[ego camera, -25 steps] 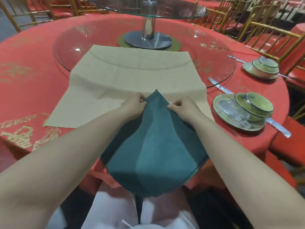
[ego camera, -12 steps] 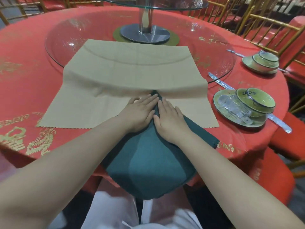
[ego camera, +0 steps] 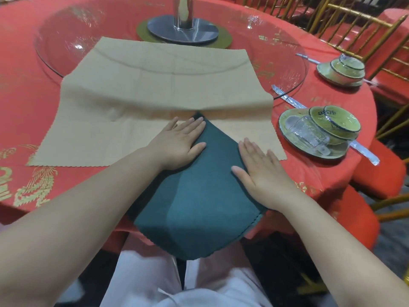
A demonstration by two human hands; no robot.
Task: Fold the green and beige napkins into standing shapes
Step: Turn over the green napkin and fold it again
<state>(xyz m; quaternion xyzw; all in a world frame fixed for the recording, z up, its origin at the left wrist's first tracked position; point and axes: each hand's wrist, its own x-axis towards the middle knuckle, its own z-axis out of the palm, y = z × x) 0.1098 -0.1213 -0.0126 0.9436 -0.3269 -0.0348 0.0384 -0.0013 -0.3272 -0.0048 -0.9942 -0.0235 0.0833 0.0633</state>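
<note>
The green napkin (ego camera: 199, 196) lies at centre frame, folded to a point that aims at the top of the picture. Its tip overlaps the near part of the beige napkin (ego camera: 155, 89), and its lower, scalloped end hangs past the table's near edge over a white garment (ego camera: 155, 280). The beige napkin is spread flat, its far part riding up onto the glass turntable (ego camera: 276, 41), its zigzag near edge resting on the red tablecloth (ego camera: 26, 103).

Bare cloth lies open at left of the frame. At right the room is tighter: a plate (ego camera: 287, 120) carrying a green bowl (ego camera: 336, 120) and a tipped glass cup (ego camera: 307, 131) sits just beside the beige napkin's right corner, with a second place setting (ego camera: 340, 69) and gold chairs (ego camera: 354, 25) beyond.

The turntable's post is cut off by the top edge; only its metal base (ego camera: 183, 29) shows. What lies under the green folds cannot be seen, and the printing on the bowl is too blurred to read.

Both hands lie flat, fingers straight and close together — gripping nothing. The left hand (ego camera: 179, 145) presses the napkin's upper left edge, fingertips near the tip. The right hand (ego camera: 261, 176) presses the right edge, lower down, part of the palm over the beige cloth.
</note>
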